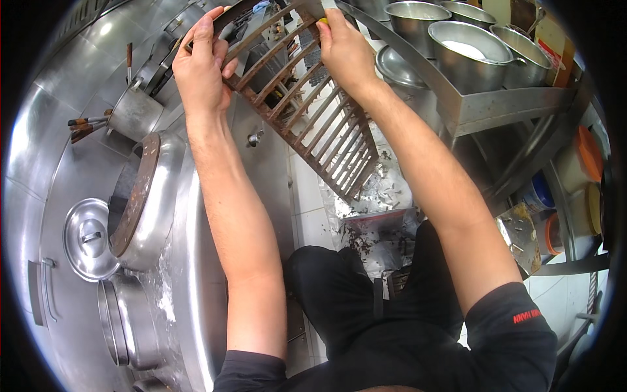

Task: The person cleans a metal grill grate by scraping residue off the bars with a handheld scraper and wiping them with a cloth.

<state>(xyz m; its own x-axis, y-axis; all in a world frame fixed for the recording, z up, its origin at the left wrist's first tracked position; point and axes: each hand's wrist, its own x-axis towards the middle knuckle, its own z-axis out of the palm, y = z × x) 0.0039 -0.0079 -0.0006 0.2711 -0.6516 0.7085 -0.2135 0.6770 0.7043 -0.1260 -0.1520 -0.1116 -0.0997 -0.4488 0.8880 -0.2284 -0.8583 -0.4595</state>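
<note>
My left hand (203,68) grips the upper left corner of a rusty metal grate (303,139), thumb on top and fingers curled beneath. The grate hangs tilted in front of me, its far end low over foil. My right hand (347,51) is closed on a small tool (324,20), of which a yellow bit and a pale flat part show. The rest is hidden in the fist, so its kind is unclear. That hand is at the grate's right side rail. Crumpled aluminium foil (387,188) below is strewn with dark flakes and crumbs.
On my left, a steel counter carries a round stove (159,196), a lid (90,237) and a pot (134,120). At right stands a metal shelf (509,108) with several steel pots (470,54); its corner juts near my right forearm. Lidded tubs (588,152) sit lower down.
</note>
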